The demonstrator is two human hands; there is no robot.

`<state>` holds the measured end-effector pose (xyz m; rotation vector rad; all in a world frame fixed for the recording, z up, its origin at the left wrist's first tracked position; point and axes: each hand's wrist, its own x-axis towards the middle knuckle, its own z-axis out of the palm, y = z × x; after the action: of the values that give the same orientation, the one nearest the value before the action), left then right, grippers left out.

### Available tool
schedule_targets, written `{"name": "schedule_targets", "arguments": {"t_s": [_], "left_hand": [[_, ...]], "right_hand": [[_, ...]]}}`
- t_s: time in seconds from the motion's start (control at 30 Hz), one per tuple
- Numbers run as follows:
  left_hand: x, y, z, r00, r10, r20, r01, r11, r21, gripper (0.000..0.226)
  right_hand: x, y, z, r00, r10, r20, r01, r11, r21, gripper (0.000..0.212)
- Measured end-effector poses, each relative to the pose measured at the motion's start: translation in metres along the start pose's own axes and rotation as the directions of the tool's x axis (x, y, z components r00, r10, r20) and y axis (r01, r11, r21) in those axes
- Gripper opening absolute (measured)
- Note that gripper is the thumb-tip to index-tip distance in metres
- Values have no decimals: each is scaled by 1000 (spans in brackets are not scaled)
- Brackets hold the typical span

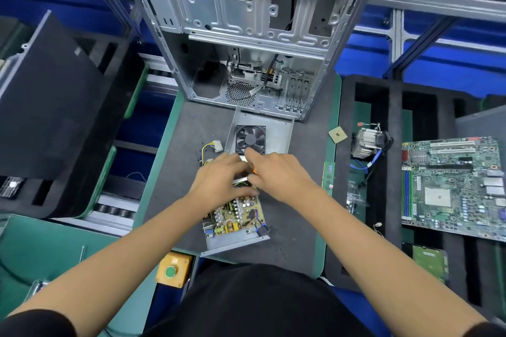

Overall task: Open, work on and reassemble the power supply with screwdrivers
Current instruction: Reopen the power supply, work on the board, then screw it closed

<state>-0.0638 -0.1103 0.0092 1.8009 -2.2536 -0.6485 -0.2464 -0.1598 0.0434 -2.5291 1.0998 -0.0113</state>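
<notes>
The opened power supply [235, 223] lies on the dark mat, its yellow circuit board with capacitors and coils exposed in a grey metal tray. Its lid [279, 134] with a black fan [250, 139] lies flat just beyond it. My left hand [221, 175] rests over the far end of the board, fingers curled around the edge of the metal housing. My right hand [273, 172] meets it from the right and grips a screwdriver with an orange handle [255, 171], mostly hidden under the fingers. A bundle of wires with a white connector [216, 146] sticks out to the left.
An empty computer case [246, 35] stands behind the mat. To the right lie a CPU chip [337, 134], a heatsink [368, 142], a motherboard [451, 189] and a hard drive [430, 261] in black foam trays. A yellow box with a green button [173, 269] sits at the near edge.
</notes>
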Motion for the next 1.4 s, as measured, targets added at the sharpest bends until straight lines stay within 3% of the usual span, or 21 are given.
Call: {"name": "schedule_targets", "arguments": {"t_s": [0.13,0.23,0.4,0.53,0.67,0.73,0.83,0.9,1.1,1.17,1.3,1.4], "left_hand": [[4,7,-1,996,-25,-90,22,999,-34,18],[0,4,3,992,24,-122,-21,999,28,24],[0,6,11,996,-46,-73,53,993,101,27],[0,7,15,992,-104,-72,110,990,85,31],[1,-1,22,995,-49,-90,51,998,24,22],[3,-1,22,996,-63,-57,63,998,11,26],[2,-1,22,988,-106,-116,89,986,-143,20],[3,-1,21,990,-113,-87,105,990,-92,26],[4,-3,22,992,-89,-87,84,994,-68,19],[4,-2,21,993,-112,-43,109,991,-72,23],[1,-4,22,986,-135,-103,108,966,-234,23],[4,-4,22,987,-143,-75,130,979,-157,24]], "right_hand": [[4,-10,-3,998,26,50,-28,999,42,26],[3,-12,-10,996,-33,81,31,999,28,29],[9,-2,-18,964,-246,102,263,935,-239,27],[16,-8,-20,972,-197,130,230,915,-331,24],[16,-14,-19,974,-176,139,221,862,-456,37],[15,-12,-29,947,-268,179,320,839,-440,34],[22,-7,-44,831,-445,333,552,733,-397,25],[28,-7,-49,821,-426,379,561,726,-398,21],[31,-28,-38,921,-149,359,336,771,-541,34],[28,-29,-42,908,-200,367,378,767,-518,34],[34,-21,-59,762,-407,504,631,643,-434,34],[40,-23,-60,798,-348,492,583,653,-483,19]]}}
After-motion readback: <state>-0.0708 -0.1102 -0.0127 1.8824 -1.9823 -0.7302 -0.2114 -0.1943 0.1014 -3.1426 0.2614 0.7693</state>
